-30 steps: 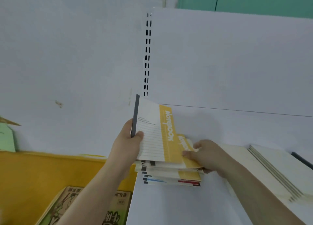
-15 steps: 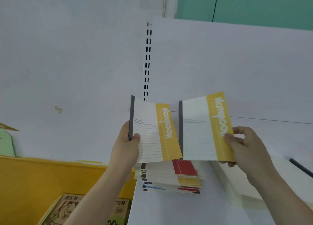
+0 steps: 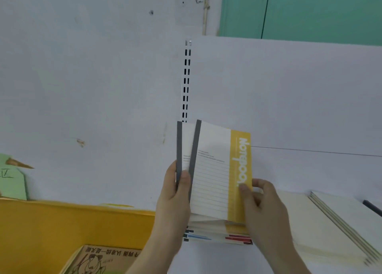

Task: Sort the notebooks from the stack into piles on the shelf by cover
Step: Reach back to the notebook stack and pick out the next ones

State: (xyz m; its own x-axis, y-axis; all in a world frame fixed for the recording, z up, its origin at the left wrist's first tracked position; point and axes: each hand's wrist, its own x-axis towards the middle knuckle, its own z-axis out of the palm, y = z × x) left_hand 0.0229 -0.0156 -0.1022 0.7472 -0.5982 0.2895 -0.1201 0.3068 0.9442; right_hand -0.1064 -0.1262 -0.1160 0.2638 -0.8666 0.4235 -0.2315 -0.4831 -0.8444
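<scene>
Two white-and-yellow notebooks with grey spines are held upright above the stack (image 3: pixel 217 235) on the white shelf (image 3: pixel 217 259). The front notebook (image 3: pixel 217 170) overlaps the back notebook (image 3: pixel 182 147), which shows only its grey spine and a strip of white cover. My left hand (image 3: pixel 173 199) grips the spine edges, thumb on the front. My right hand (image 3: pixel 262 207) pinches the yellow right edge of the front notebook. The stack below shows blue, red and yellow cover edges.
Cream-covered piles (image 3: pixel 330 228) lie on the shelf to the right, with a dark spine (image 3: pixel 372 207) at the far right. A slotted shelf upright (image 3: pixel 186 81) runs up the wall. A yellow bin (image 3: pixel 62 222) and a printed book (image 3: pixel 101 259) sit lower left.
My right hand lifted a second yellow notebook off the stack, held it beside the first, then brought it left over the one in my left hand. The two now overlap.
</scene>
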